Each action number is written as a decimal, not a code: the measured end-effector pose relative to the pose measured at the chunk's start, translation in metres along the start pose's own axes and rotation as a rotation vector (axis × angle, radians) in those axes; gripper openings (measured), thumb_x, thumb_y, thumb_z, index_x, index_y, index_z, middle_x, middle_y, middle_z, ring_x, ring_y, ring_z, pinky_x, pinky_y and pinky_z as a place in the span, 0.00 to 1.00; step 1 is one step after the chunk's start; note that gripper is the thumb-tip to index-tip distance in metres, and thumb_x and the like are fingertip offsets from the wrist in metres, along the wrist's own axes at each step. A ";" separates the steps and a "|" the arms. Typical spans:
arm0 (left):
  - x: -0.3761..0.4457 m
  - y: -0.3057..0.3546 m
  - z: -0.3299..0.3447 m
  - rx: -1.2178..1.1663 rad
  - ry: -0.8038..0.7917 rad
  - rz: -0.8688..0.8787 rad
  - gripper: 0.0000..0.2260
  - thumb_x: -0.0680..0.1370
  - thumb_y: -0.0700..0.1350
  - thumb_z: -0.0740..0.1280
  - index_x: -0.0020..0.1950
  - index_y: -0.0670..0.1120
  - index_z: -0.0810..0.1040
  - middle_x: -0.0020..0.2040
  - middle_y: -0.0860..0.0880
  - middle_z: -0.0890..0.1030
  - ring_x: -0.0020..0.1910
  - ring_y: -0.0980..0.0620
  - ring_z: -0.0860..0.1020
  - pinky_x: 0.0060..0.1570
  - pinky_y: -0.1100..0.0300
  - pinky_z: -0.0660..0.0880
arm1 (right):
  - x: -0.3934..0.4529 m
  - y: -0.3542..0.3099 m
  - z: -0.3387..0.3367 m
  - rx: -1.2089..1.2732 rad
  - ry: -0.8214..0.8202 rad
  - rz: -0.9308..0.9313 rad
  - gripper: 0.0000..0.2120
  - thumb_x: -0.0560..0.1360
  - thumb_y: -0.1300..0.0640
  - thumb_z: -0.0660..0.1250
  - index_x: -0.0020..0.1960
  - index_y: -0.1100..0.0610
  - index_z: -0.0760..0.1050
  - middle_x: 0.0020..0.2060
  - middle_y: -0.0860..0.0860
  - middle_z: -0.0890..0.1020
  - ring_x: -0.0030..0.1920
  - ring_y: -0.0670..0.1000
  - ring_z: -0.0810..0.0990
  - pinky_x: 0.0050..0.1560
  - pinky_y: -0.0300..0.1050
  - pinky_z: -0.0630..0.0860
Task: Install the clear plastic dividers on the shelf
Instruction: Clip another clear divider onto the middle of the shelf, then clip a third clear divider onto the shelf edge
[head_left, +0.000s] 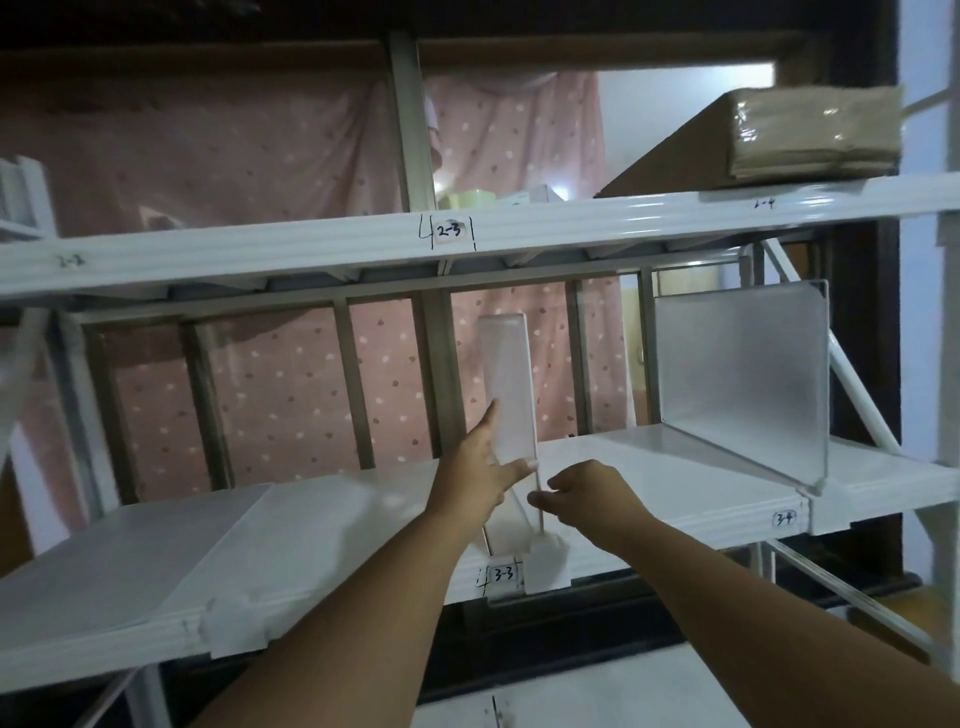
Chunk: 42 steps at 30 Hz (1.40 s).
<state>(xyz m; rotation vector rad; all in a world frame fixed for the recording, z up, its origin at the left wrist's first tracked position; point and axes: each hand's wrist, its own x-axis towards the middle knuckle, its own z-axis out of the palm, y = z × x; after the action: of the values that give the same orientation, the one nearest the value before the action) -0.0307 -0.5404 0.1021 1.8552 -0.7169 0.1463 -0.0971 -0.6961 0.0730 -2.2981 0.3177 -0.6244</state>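
Centre frame: left hand (480, 465) and right hand (582, 496) grip a standing divider (506, 384) on the shelf (363, 499); right divider (743, 364) installed, left divider (130, 561) lies flat, uninstalled.

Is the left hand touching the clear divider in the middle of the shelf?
Touching. In the head view the left hand lies flat against the middle divider, its fingers on the left face and its thumb across the lower front edge.
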 end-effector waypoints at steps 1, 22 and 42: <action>-0.003 -0.003 -0.008 0.052 0.015 0.009 0.44 0.74 0.52 0.80 0.84 0.63 0.59 0.82 0.46 0.69 0.76 0.44 0.72 0.65 0.45 0.81 | -0.005 -0.004 -0.002 -0.075 0.031 -0.013 0.26 0.70 0.39 0.74 0.52 0.62 0.83 0.47 0.56 0.86 0.43 0.54 0.83 0.42 0.45 0.78; -0.085 -0.098 -0.256 0.553 0.156 -0.284 0.41 0.78 0.66 0.69 0.85 0.48 0.61 0.85 0.45 0.64 0.80 0.42 0.68 0.77 0.49 0.67 | -0.020 -0.157 0.106 -0.485 -0.103 -0.426 0.29 0.75 0.33 0.62 0.62 0.55 0.78 0.57 0.53 0.83 0.53 0.54 0.82 0.55 0.48 0.80; -0.257 -0.184 -0.430 0.604 0.541 -0.749 0.24 0.81 0.59 0.70 0.74 0.51 0.75 0.64 0.48 0.83 0.53 0.52 0.82 0.52 0.54 0.81 | -0.046 -0.329 0.370 -0.320 -0.596 -0.783 0.27 0.74 0.38 0.68 0.62 0.59 0.78 0.57 0.54 0.82 0.55 0.53 0.80 0.56 0.47 0.77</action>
<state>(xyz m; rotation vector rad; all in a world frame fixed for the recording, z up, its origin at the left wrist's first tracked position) -0.0405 -0.0134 0.0170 2.3779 0.4641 0.3827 0.0710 -0.2286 0.0590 -2.7602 -0.8538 -0.2132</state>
